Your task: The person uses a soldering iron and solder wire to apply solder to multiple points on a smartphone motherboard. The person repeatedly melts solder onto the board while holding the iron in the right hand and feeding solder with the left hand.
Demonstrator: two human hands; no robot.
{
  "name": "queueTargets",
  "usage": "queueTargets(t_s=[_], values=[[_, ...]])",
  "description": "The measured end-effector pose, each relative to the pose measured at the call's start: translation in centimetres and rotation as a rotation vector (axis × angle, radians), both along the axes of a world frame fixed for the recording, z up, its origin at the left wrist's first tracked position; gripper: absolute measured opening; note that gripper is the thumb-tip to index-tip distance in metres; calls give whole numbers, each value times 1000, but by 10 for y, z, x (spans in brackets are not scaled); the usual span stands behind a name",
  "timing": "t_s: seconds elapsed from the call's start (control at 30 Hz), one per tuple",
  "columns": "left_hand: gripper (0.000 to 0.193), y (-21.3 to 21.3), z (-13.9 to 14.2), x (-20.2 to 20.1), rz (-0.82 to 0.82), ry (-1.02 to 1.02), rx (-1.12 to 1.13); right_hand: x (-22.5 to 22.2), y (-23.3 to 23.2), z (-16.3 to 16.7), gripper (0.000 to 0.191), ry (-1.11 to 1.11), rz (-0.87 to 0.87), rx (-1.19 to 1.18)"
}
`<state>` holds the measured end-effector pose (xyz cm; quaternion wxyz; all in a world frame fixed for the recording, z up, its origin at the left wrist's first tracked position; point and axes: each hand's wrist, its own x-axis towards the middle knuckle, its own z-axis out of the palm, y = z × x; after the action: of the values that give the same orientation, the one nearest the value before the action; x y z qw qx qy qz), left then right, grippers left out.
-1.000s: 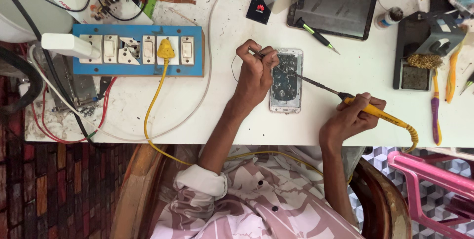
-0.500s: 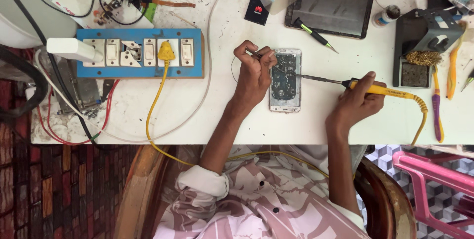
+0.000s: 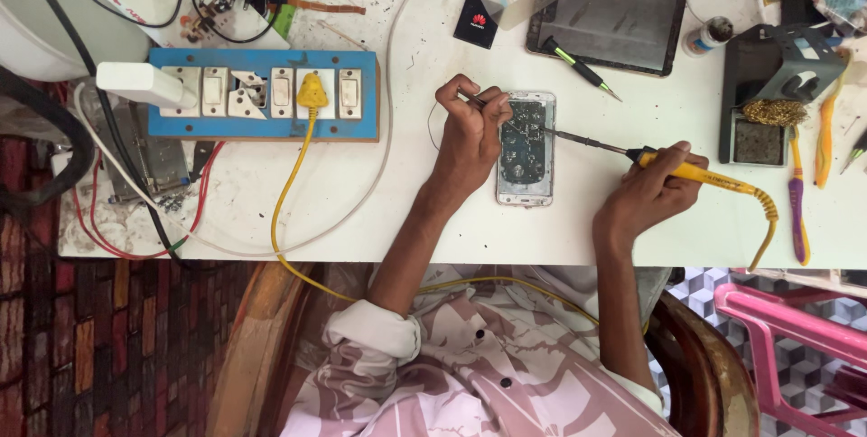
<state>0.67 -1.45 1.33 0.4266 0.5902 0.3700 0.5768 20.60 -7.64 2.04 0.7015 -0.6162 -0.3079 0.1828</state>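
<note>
The right hand, at 4 o'clock from the phone, is wrapped around the yellow-handled soldering iron. Compared with one second ago, this hand sits higher on the white worktable and the iron lies flatter, so its dark metal tip now reaches across to the exposed board. From this, the tip appears placed at a joint, so heat is probably being applied; contact itself is too small to confirm.

The left hand has kept its position at the 9 o'clock edge of the phone. Its fingers are pressed together, pinching a thin tool or wire whose kind cannot be told.

The opened white smartphone with its back cover removed lies flat at table centre, long axis pointing to 12 o'clock, showing dark circuitry, metal shields and small components.

Farther out:
- At 9 o'clock, a blue switch-and-socket board carries a yellow plug.
- At 12 o'clock lie a dark tablet and a green-handled screwdriver.
- At 3 o'clock stands a black iron stand with brass cleaning wool.
</note>
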Motion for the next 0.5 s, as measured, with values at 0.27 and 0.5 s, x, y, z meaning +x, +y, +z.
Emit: queueTargets(t_s=[0.27, 0.5], values=[[27, -2, -3, 0, 19, 43, 23, 1, -5, -2, 36, -18, 5, 57], [18, -3, -3, -5, -45, 32, 101, -2, -1, 10, 36, 188, 10, 118]])
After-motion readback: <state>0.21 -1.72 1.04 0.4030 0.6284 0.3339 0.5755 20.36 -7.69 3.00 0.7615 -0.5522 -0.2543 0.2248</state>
